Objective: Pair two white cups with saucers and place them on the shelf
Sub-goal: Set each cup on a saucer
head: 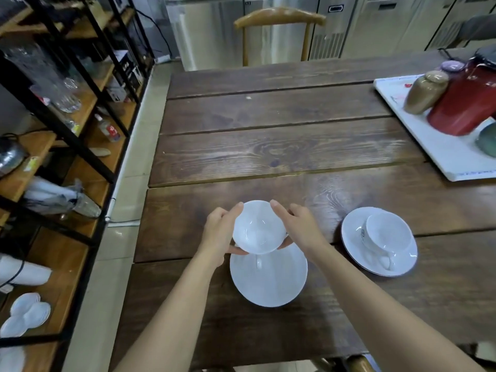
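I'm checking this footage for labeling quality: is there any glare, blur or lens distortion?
Head view: wide-angle bending curves the shelf and table edges; soft glare on the table; the held cup and both saucers look overexposed and slightly soft, the left hand and right hand fairly sharp.

Nothing legible; a dark mark on the right cup (363,233) is too blurred to read.
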`<state>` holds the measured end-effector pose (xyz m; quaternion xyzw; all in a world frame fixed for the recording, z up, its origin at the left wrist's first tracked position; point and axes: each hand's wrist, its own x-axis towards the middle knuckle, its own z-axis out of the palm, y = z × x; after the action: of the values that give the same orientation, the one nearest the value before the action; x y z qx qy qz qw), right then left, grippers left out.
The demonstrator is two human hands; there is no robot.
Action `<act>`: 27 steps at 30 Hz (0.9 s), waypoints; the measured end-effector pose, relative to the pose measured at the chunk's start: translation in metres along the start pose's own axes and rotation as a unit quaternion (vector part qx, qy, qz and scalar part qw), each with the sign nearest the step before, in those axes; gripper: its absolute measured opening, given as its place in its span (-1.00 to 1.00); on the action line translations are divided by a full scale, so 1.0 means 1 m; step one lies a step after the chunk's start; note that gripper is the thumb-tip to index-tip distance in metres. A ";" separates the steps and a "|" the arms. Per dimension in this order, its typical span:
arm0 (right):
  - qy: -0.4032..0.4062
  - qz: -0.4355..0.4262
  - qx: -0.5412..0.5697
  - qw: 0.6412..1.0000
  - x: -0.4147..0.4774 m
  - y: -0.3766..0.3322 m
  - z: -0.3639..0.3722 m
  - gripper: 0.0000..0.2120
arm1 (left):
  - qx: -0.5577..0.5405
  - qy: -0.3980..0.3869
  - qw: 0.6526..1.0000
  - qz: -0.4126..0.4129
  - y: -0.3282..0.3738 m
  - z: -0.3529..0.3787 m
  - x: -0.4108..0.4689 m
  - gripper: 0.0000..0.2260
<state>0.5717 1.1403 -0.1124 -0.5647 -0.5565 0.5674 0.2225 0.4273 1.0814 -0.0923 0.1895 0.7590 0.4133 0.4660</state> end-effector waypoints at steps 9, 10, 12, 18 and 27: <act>-0.012 0.030 -0.030 0.999 -0.022 0.027 -0.008 -0.48 | 0.010 -0.003 0.999 -0.033 -0.027 0.010 -0.024 -0.77; -0.014 0.031 -0.034 0.999 -0.023 0.030 -0.008 -0.47 | 0.010 -0.004 0.999 -0.032 -0.028 0.011 -0.027 -0.80; -0.020 0.034 -0.038 0.999 -0.026 0.034 -0.008 -0.47 | 0.002 -0.004 1.000 -0.031 -0.032 0.011 -0.032 -0.80; -0.032 0.027 -0.038 0.998 -0.038 0.038 -0.007 -0.52 | 0.002 -0.006 0.999 -0.031 -0.043 0.011 -0.043 -0.69; -0.039 0.011 -0.050 0.998 -0.046 0.039 -0.011 -0.66 | -0.032 -0.009 0.999 -0.040 -0.047 0.007 -0.052 -0.72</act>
<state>0.6082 1.0926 -0.1256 -0.5587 -0.5862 0.5627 0.1660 0.4638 1.0221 -0.1032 0.1480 0.7483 0.4166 0.4946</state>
